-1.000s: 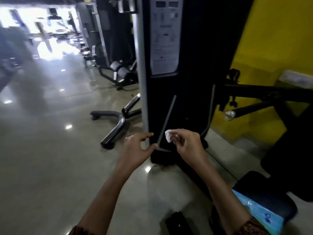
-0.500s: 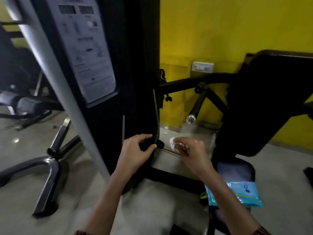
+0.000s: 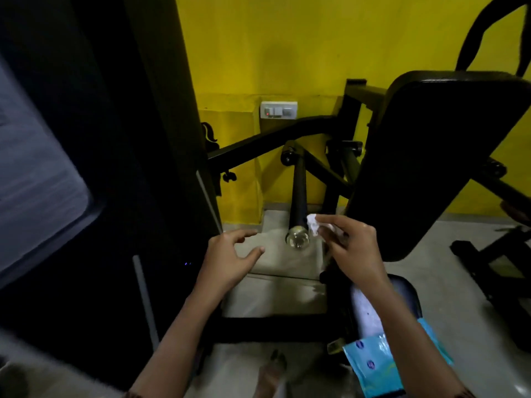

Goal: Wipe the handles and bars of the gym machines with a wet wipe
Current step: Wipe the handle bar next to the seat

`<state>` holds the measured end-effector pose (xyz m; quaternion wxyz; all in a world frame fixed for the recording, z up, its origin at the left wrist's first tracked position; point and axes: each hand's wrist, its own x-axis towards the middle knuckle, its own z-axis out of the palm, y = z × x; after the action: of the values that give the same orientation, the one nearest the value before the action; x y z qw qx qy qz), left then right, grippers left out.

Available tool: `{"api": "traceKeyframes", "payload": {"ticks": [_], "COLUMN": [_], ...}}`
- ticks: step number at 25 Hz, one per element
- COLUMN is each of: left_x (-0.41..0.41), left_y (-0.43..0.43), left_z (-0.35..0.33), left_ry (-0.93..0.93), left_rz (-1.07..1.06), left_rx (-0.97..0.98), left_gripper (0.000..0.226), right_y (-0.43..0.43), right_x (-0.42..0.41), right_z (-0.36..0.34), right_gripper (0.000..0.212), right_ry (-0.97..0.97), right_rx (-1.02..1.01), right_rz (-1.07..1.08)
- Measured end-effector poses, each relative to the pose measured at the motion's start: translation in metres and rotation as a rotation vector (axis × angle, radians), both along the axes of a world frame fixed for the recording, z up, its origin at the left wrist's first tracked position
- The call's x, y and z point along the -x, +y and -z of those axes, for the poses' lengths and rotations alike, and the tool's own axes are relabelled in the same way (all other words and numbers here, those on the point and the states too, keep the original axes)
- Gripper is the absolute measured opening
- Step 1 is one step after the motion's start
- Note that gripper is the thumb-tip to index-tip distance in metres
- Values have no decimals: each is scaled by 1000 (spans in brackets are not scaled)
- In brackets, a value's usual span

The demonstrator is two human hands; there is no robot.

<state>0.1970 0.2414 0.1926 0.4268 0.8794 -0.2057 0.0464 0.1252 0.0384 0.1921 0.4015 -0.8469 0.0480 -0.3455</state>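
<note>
A black bar (image 3: 298,193) with a shiny chrome end cap (image 3: 297,239) juts from the gym machine toward me, in the middle of the view. My right hand (image 3: 355,248) pinches a crumpled white wet wipe (image 3: 313,225) right beside the bar's end, just to its right. My left hand (image 3: 230,258) hovers to the left of the bar with fingers spread and loosely bent, holding nothing. A blue pack of wipes (image 3: 373,366) lies on the seat below my right forearm.
The machine's tall black weight-stack housing (image 3: 115,168) fills the left. A large black back pad (image 3: 431,162) stands at the right, its seat (image 3: 408,294) below. A black frame bar (image 3: 267,140) crosses in front of the yellow wall (image 3: 287,47) and its socket (image 3: 278,110). Grey floor below.
The view swung right, away from the weight-stack housing. My left hand let go of the housing's edge and opened. My right hand carried the wipe up beside the bar's chrome end.
</note>
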Motion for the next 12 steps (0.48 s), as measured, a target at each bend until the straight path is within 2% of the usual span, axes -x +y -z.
{"api": "traceKeyframes", "payload": {"ticks": [7, 12], "left_x": [-168, -239], "left_y": [-87, -133], "left_z": [-2, 9], "left_ry": [22, 6], "left_rz": [164, 255], "left_rx": [-32, -36], "left_gripper": [35, 33], "right_y": [-60, -90], "right_x": [-139, -203], "right_z": [-11, 2], "right_gripper": [20, 18], "right_ry": [106, 196], "right_rx": [25, 29], "right_rz": [127, 169]}}
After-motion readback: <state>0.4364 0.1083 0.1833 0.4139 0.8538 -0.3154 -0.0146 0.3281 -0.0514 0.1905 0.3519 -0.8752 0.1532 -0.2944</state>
